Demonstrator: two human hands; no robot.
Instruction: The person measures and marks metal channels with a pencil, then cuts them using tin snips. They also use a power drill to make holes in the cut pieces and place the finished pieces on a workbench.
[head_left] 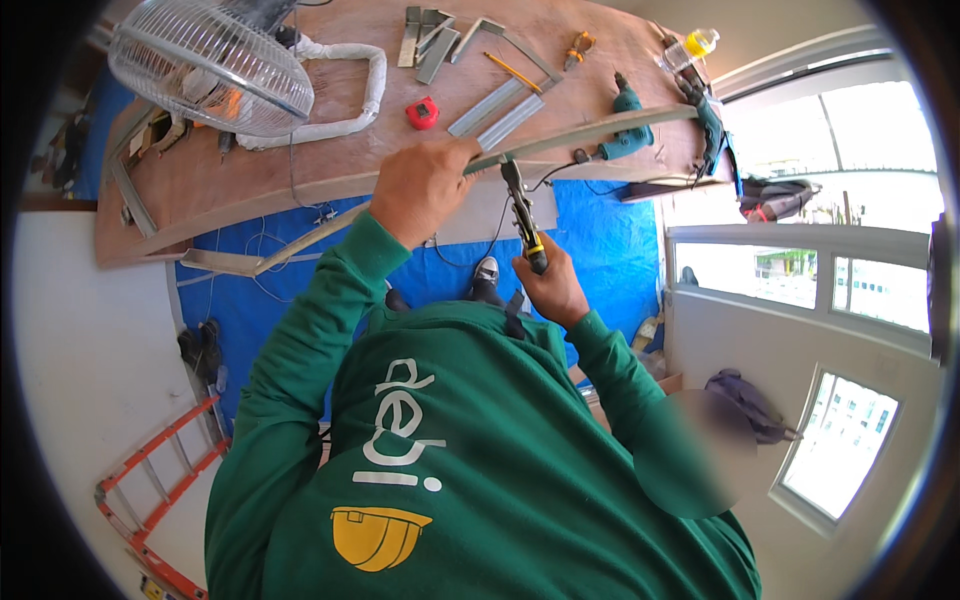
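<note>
While the left hand (425,190) curls tightly around a long metal strip (585,133) along the near edge of the table (335,165), the right hand (555,283) clasps a plier-like tool (521,208) meeting the strip farther right; beyond lie a red tape measure (422,113) and a teal drill (627,102), partly screened by the strip.

Your left hand (425,190) hides the gripped stretch of the metal strip (590,130); your right hand (553,283) covers part of the pliers (524,215). The upper border crops the desk (330,185) along its far edge. Blurring (705,450) obscures the area beside your right sleeve (615,370).
</note>
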